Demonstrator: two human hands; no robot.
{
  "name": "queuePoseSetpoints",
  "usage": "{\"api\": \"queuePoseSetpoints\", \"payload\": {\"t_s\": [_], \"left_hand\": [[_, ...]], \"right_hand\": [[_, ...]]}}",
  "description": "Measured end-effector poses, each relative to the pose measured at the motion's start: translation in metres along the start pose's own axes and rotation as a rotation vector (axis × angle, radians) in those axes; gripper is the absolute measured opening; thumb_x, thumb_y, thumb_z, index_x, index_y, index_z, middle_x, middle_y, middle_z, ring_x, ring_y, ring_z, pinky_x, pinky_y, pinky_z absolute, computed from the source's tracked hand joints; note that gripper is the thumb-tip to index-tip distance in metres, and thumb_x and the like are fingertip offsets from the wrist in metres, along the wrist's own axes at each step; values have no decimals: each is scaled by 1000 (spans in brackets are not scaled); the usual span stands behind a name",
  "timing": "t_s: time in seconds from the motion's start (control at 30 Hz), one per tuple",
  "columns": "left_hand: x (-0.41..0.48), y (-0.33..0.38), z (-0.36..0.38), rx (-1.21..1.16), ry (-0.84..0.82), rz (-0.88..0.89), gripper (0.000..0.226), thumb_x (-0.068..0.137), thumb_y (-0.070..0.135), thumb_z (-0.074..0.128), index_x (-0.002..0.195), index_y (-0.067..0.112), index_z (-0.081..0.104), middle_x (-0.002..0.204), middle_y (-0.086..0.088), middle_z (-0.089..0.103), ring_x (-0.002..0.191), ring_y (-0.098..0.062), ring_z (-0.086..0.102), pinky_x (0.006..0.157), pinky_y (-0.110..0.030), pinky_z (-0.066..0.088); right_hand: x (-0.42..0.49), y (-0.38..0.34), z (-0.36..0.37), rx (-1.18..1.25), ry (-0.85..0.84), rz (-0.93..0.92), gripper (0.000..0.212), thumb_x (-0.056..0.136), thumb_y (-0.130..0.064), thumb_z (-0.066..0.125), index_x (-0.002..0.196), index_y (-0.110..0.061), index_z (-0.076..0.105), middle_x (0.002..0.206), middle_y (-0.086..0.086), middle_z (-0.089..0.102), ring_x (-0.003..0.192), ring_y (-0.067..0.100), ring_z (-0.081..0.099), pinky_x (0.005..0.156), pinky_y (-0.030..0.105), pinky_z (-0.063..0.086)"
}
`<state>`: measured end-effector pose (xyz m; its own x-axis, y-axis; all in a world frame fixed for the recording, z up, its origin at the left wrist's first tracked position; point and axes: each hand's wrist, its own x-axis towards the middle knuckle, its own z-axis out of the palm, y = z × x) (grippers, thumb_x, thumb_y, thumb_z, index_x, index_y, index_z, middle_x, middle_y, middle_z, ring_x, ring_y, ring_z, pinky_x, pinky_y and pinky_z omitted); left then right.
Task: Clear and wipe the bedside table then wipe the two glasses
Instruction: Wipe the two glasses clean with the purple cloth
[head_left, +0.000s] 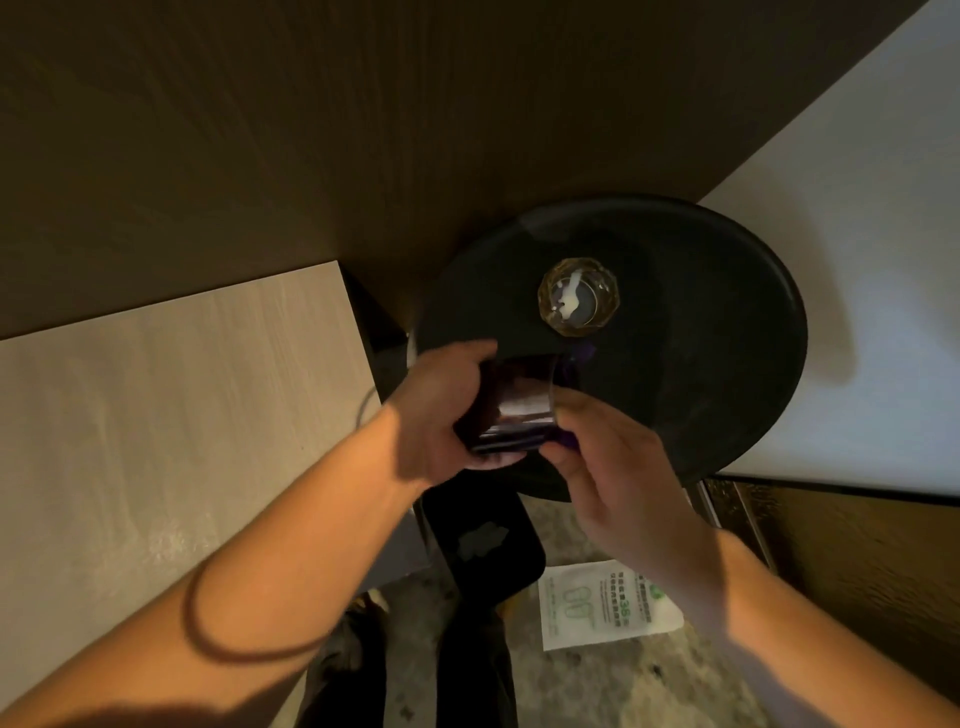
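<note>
Two bare forearms reach in from 7 and 5 o'clock, the left one wearing a thin dark band (208, 623). Below them, at 6 o'clock, lies a speckled floor (597, 691) with a white printed packet (602, 603) on it and, just to the packet's 9 o'clock, a black container (483, 540) with something pale inside. Above these, near the middle of the view, the left hand (441, 415) is wrapped around a clear glass (519, 405), holding it tilted in the air over the near edge of the round black surface (701, 338). The right hand (613, 467) meets it from 4 o'clock, fingers curled on a purple cloth (576, 364) at the glass's open end; motion blur hides the exact hold. Farther on, at 12 o'clock from the hands, a second glass (578, 297) stands upright near the centre of the black surface, with whitish residue on its bottom. A pale wood top (156, 415) sits at 9 o'clock, a white bed (883, 260) at 3 o'clock, and a brown wood-grain wall (311, 130) fills 12 o'clock.
</note>
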<state>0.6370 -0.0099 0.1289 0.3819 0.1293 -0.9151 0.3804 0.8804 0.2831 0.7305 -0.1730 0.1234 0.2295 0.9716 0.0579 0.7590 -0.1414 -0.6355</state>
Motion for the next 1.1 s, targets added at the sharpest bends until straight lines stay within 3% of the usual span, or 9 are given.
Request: {"api": "queuePoseSetpoints", "payload": {"t_s": [0.13, 0.23, 0.37, 0.47, 0.6, 0.7, 0.83, 0.93, 1.1], "left_hand": [[9, -14, 16, 131, 247, 377, 27, 106, 34, 49, 103, 10, 62, 100, -8, 69, 92, -29, 69, 86, -41, 57], [5, -35, 17, 386, 370, 868, 20, 110, 24, 44, 104, 17, 62, 95, 4, 62, 83, -3, 64, 68, -12, 48], [24, -57, -2, 767, 349, 1465, 36, 106, 25, 42, 127, 1, 60, 121, -15, 64, 108, -26, 64, 90, -41, 55], [22, -47, -4, 514, 49, 1200, 52, 105, 33, 47, 152, 11, 45, 149, -12, 55, 137, -24, 53, 112, -43, 47], [12, 1, -11, -112, -149, 204, 75, 91, 73, 54, 146, 22, 57, 141, -17, 66, 125, -38, 65, 112, -56, 46], [3, 18, -25, -22, -264, -69, 80, 91, 75, 47, 136, 11, 64, 127, -21, 75, 119, -43, 68, 107, -68, 45], [-1, 13, -8, 7, -17, 31, 46, 100, 52, 56, 127, 16, 63, 109, -15, 79, 90, -32, 78, 72, -46, 63], [1, 4, 11, 43, 191, 246, 24, 105, 39, 51, 109, 19, 63, 105, -12, 74, 93, -29, 74, 77, -43, 62], [7, -36, 10, 531, 507, 1158, 26, 109, 25, 40, 118, 14, 62, 108, -1, 65, 97, -18, 64, 82, -24, 51]], "right_hand": [[4, -15, -1, 240, 99, 376, 18, 106, -35, 49, 109, -24, 63, 79, -17, 66, 74, -4, 65, 64, 7, 46], [20, -19, -13, 824, 115, 710, 34, 107, -24, 46, 95, -20, 78, 92, 4, 78, 91, 8, 74, 85, 24, 58], [38, -13, -32, 1456, 132, 1051, 25, 102, -14, 54, 97, -1, 74, 110, 21, 77, 102, 31, 76, 98, 46, 59], [38, -17, -26, 1361, 213, 962, 25, 105, -14, 50, 95, -6, 72, 99, 14, 79, 99, 25, 76, 98, 41, 58], [19, -19, -12, 364, 89, 330, 22, 106, -26, 45, 108, -18, 65, 86, -13, 71, 82, -5, 68, 72, 8, 51], [10, -1, -4, 3, 34, -52, 24, 102, -23, 50, 121, -11, 58, 116, -1, 72, 110, -1, 63, 98, 7, 43], [13, 2, 3, -59, 65, -100, 27, 104, -23, 48, 121, -5, 58, 123, 10, 70, 119, 12, 62, 108, 14, 43], [17, -10, 3, 162, 135, 194, 33, 106, -31, 45, 120, -9, 64, 100, -18, 69, 94, -9, 65, 77, 6, 49], [39, -22, -15, 1107, 157, 810, 31, 108, -16, 43, 108, -6, 72, 105, 12, 79, 98, 18, 76, 87, 29, 61]]}}
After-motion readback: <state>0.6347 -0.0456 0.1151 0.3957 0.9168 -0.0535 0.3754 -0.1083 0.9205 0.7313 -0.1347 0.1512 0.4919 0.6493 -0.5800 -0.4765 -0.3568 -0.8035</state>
